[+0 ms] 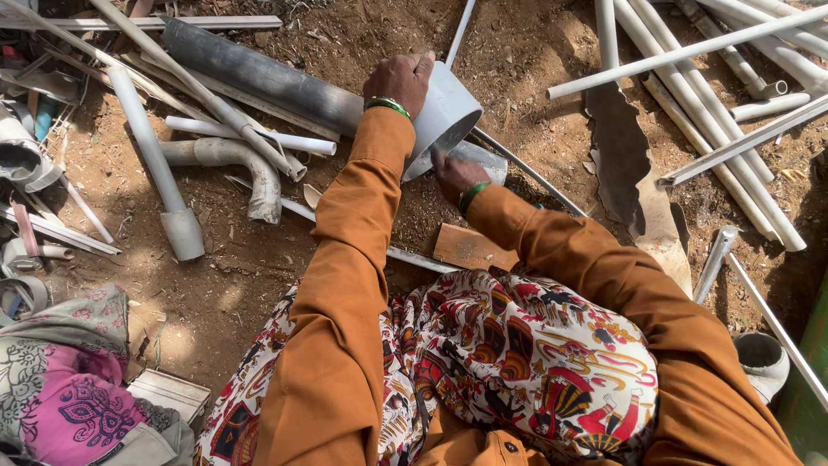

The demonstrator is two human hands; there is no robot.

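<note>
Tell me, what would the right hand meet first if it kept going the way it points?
Probably the open mouth of the wide grey plastic pipe, directly ahead of the right hand; depth is uncertain.

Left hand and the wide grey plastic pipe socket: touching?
Touching. The head view shows the left hand gripping over the rim of the wide grey plastic pipe socket, fingers wrapped on its outer wall with no gap.

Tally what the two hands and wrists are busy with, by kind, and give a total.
Grey pipe with wide socket end, gripped by the left hand and met at its lower rim by the right hand: 1
Green bangles, left wrist and right wrist: 2
Total: 3
</note>
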